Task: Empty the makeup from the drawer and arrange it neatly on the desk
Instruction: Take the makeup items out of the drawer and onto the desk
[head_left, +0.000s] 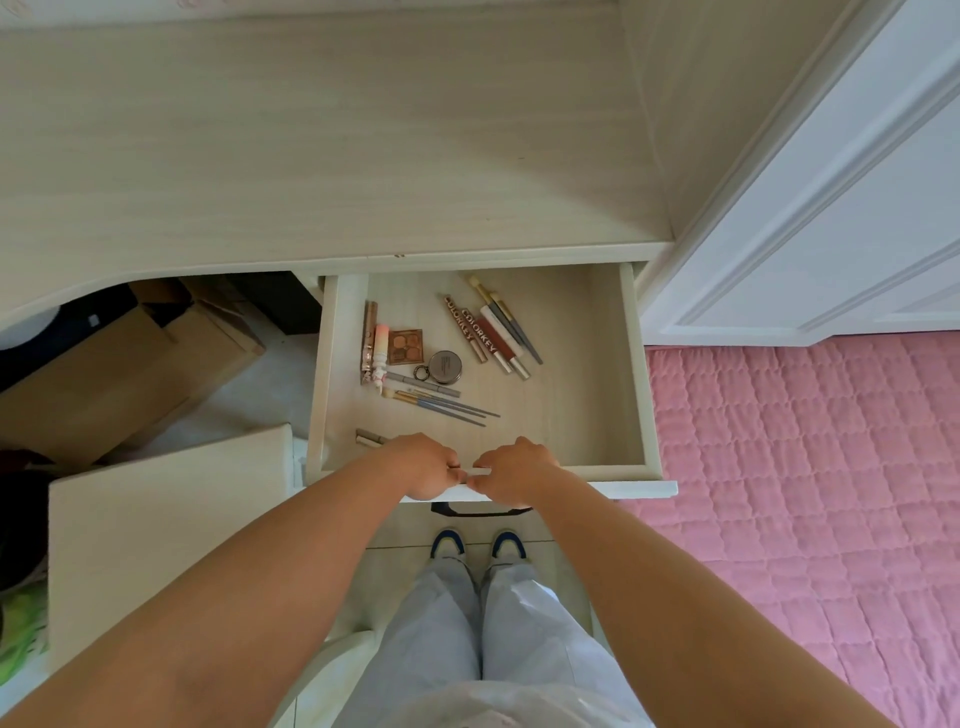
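The pale wooden drawer (618, 364) stands pulled out under the desk (332, 130). My left hand (423, 465) and my right hand (511, 470) both grip the top of its front panel, side by side. Inside lie an eyeshadow palette (404, 346), a round compact (445, 366), lip tubes (475, 330) marked COLORKEY, grey-handled brushes (511, 319) at the back, more brushes (441, 404) near the middle, and a pink tube (380, 345) beside a slim stick (368, 340). Another stick (370, 438) lies partly hidden behind my left hand.
A white stool or box (171, 519) stands to the left of the drawer. Cardboard boxes (119, 364) sit under the desk. A pink quilted bed (810, 493) fills the right side, with a white door (831, 208) above it. My feet (478, 543) stand below the drawer handle (480, 512).
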